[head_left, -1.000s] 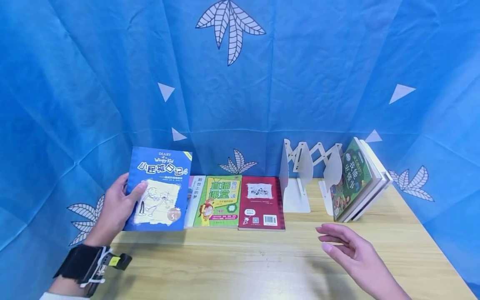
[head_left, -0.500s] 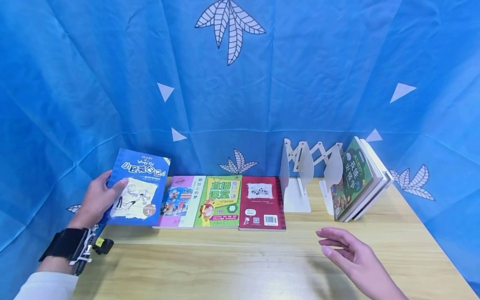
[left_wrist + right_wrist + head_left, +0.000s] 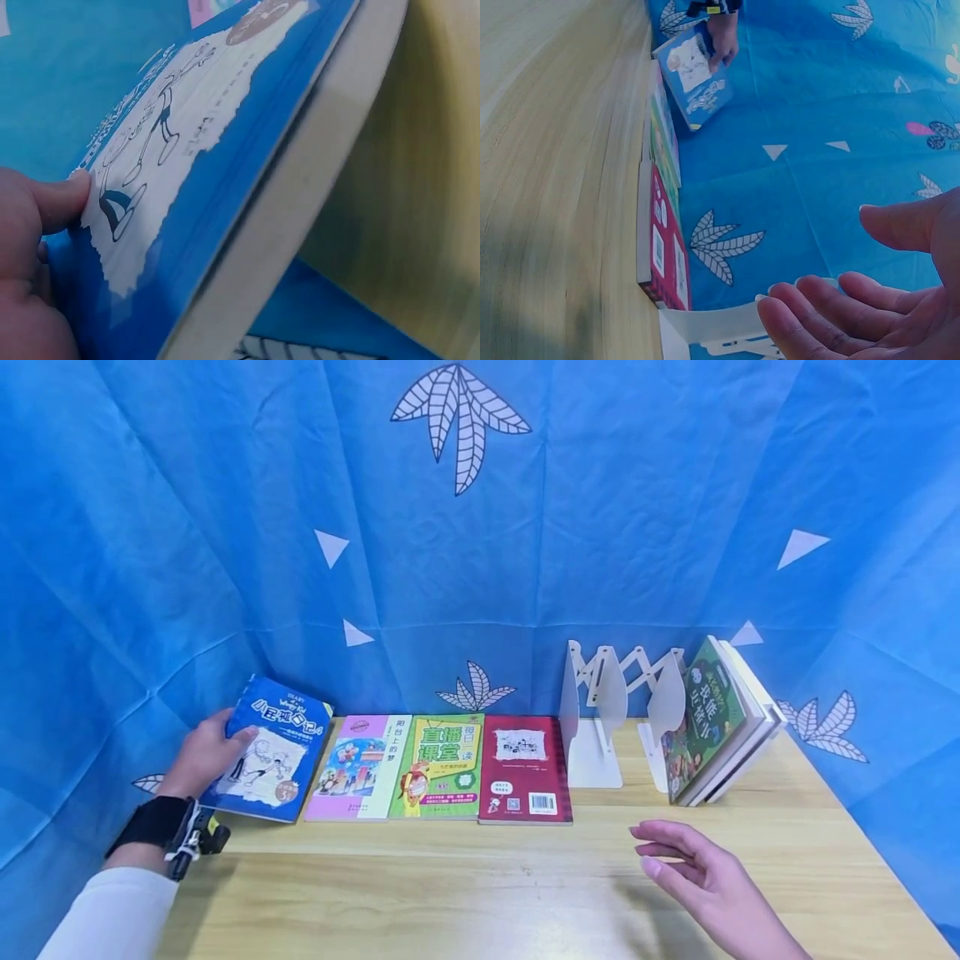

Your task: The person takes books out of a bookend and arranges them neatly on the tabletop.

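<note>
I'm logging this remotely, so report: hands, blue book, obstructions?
Left hand grips blue book by its left edge. Book tilted; table contact unclear. Right hand empty, above table. Pink book close by, possible snag.

The blue book has a paper cover, which looks smooth and has a soft shine; its page block is of pale, matt paper. The pink book, the yellow-green book and the red book also have smooth printed covers. The white bookend seems to be of painted metal, smooth and rather matt. The table shows a wood grain, with a smooth, slightly glossy surface. The backdrop is a thin, creased cloth with a faint sheen. The wrist strap looks like matt black fabric, and the sleeve is soft white cloth.
</note>
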`<state>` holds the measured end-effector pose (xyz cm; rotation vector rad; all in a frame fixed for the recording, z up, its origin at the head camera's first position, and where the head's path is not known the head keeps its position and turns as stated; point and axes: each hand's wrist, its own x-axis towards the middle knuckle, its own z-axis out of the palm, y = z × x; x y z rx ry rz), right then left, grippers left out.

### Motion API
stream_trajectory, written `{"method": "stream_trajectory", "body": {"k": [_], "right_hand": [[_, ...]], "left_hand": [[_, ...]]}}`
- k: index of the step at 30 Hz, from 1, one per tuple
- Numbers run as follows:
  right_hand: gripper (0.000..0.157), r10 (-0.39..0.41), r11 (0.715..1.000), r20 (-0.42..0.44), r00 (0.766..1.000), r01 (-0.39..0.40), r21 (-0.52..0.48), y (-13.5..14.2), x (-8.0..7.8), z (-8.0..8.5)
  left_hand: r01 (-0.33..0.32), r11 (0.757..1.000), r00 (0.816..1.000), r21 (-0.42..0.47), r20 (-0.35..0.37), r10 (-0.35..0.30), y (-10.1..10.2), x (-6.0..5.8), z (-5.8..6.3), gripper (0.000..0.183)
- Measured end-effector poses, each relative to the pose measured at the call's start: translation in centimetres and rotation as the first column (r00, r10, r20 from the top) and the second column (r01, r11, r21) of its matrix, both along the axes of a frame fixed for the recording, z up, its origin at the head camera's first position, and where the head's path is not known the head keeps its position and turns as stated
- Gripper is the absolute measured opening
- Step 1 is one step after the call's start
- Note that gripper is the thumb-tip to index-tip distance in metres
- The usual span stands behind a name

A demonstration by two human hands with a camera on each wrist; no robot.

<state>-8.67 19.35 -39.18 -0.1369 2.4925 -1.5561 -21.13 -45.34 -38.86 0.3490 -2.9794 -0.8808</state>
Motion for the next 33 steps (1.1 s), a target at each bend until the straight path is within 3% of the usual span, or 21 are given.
{"method": "stream_trajectory", "body": {"k": [9,15,20,33], "right_hand": [[0.042,0.004,1.0,-0.035,0.999,-0.003,0.018,0.1,0.2,0.2],[0.04,0.009,0.999,-0.1,0.995,-0.004,0.047,0.2,0.2,0.4],[0.041,0.013,0.999,-0.094,0.996,-0.009,0.044,0.2,0.2,0.5],[0.038,0.004,0.999,-0.133,0.991,0.001,0.042,0.5,0.2,1.1]], "left_hand": [[0.027,0.999,0.999,-0.046,-0.017,-0.028,0.2,-1.3,-2.2,0.074],[-0.005,0.99,0.998,-0.139,-0.067,-0.004,0.9,-1.4,-3.4,0.068],[-0.041,0.973,0.996,-0.229,-0.092,0.02,1.3,-1.7,-4.3,0.065],[-0.121,0.966,0.992,-0.228,-0.05,0.113,0.9,-1.6,-7.1,0.057]]}}
